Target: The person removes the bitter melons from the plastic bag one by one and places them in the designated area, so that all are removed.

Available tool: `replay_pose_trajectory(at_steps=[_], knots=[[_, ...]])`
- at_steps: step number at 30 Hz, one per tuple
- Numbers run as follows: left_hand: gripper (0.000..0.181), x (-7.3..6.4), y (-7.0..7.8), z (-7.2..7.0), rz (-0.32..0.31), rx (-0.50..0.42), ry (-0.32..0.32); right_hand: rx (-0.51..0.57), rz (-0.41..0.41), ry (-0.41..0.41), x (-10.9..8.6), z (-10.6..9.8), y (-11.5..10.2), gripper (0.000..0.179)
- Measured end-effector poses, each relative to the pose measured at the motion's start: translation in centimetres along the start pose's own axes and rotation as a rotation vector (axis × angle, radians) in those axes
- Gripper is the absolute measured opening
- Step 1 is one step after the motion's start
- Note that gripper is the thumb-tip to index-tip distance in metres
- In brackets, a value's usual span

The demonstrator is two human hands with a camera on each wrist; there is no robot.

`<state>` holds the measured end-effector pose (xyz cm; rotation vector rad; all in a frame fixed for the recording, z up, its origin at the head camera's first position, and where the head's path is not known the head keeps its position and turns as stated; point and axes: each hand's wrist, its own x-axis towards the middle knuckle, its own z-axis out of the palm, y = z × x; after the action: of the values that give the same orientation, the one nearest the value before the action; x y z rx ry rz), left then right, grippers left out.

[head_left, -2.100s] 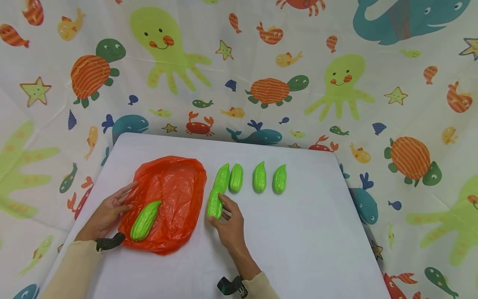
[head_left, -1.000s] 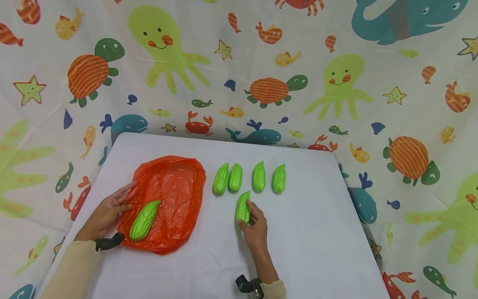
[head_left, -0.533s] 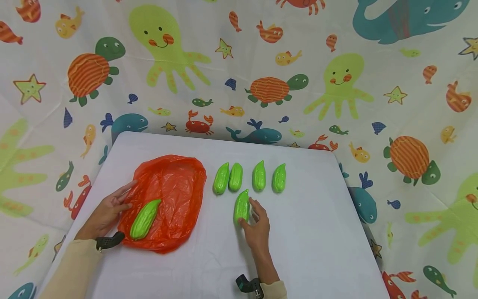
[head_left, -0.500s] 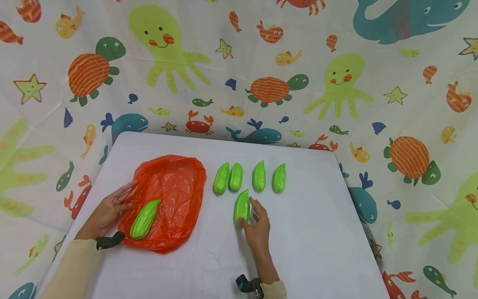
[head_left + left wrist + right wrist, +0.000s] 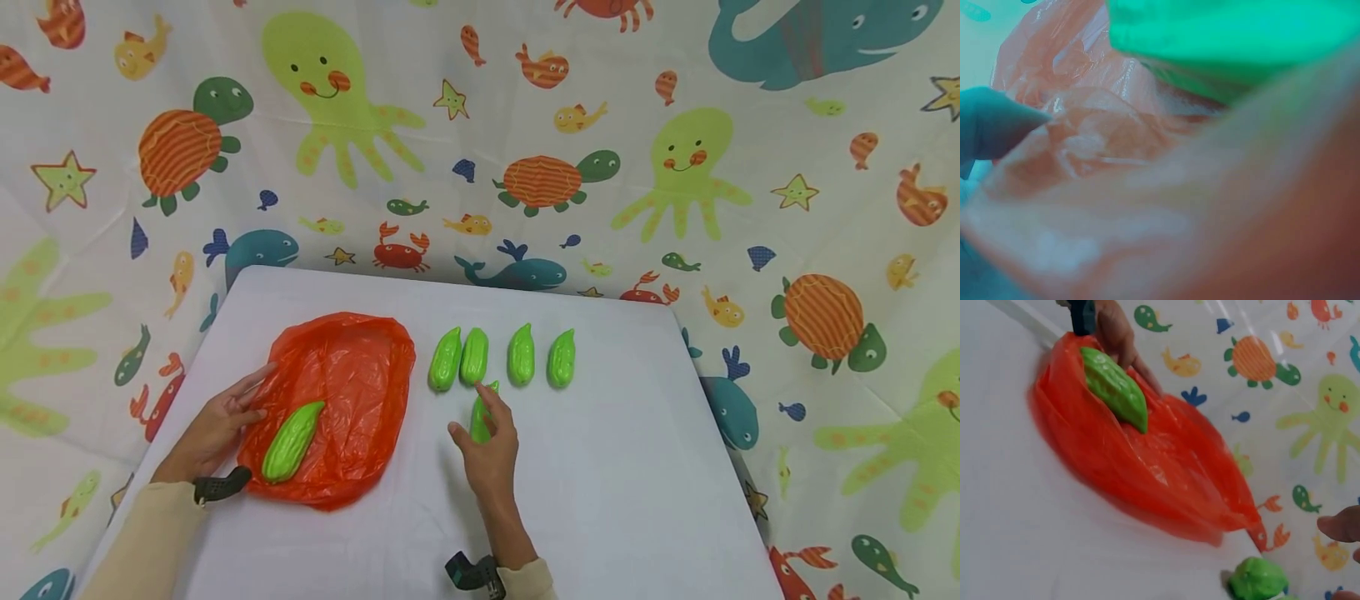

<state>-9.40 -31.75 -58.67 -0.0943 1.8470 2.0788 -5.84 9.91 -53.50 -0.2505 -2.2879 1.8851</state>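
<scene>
A red plastic bag (image 5: 360,400) lies spread open on the left of the table, and a green bitter gourd (image 5: 292,442) rests inside it. My left hand (image 5: 217,429) pinches the bag's left rim, thumb on the inner side; crumpled film fills the left wrist view. My right hand (image 5: 491,446) hovers with thumb and fingers apart, holding nothing. Behind its fingers a second bitter gourd (image 5: 477,427) lies on the table, partly hidden. In the right wrist view, the fingertips (image 5: 1342,525) show at the right edge, and the end of a gourd (image 5: 1259,578) at the bottom.
Several more bitter gourds stand in a row at the back: one (image 5: 445,360) nearest the bag, one (image 5: 474,357) close beside it, others (image 5: 521,356) farther right. A white cloth covers the table (image 5: 637,467). A sea-animal curtain (image 5: 465,133) hangs behind.
The right hand carried a gourd rightward from beside the bag, set it down below the row and let go. It has since shifted left with fingers spread. The left hand stayed put.
</scene>
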Motion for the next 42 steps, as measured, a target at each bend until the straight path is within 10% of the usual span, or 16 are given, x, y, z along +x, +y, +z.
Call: replay_pose_trajectory(at_steps=[29,42], knots=[[0.078,-0.2,-0.1,0.1,0.013,-0.017,-0.003,0.022,0.019,-0.413,-4.5,11.9,-2.0,0.066],[0.077,-0.2,0.0,0.4,0.051,0.048,-0.004,-0.198,-0.041,-0.558,-5.7,15.6,-1.6,0.066]])
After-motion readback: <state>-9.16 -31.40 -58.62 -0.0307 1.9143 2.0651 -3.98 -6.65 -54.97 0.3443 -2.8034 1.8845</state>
